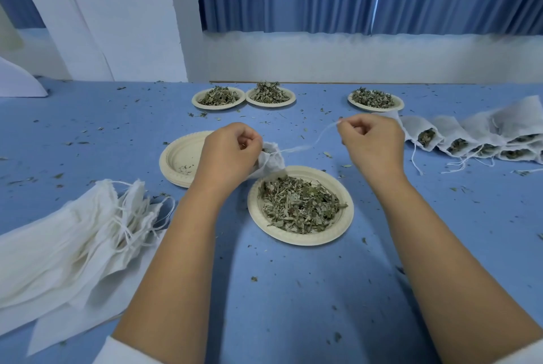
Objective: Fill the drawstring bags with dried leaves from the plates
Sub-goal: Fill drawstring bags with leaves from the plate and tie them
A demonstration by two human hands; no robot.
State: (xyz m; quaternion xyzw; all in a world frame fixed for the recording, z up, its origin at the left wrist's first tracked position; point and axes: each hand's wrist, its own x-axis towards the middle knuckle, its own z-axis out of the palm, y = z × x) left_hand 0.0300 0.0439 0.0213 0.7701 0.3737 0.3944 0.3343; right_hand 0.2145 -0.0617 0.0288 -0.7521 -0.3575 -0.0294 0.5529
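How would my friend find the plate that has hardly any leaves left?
Start at the blue table. To the left of the person's left hand sits a stack of cream plates. Unlike the heaped plate beside it, its top plate holds only a few crumbs.

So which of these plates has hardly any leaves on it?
The plate left of the left hand, topping a small stack: only crumbs in it. The near plate and three far plates carry heaps.
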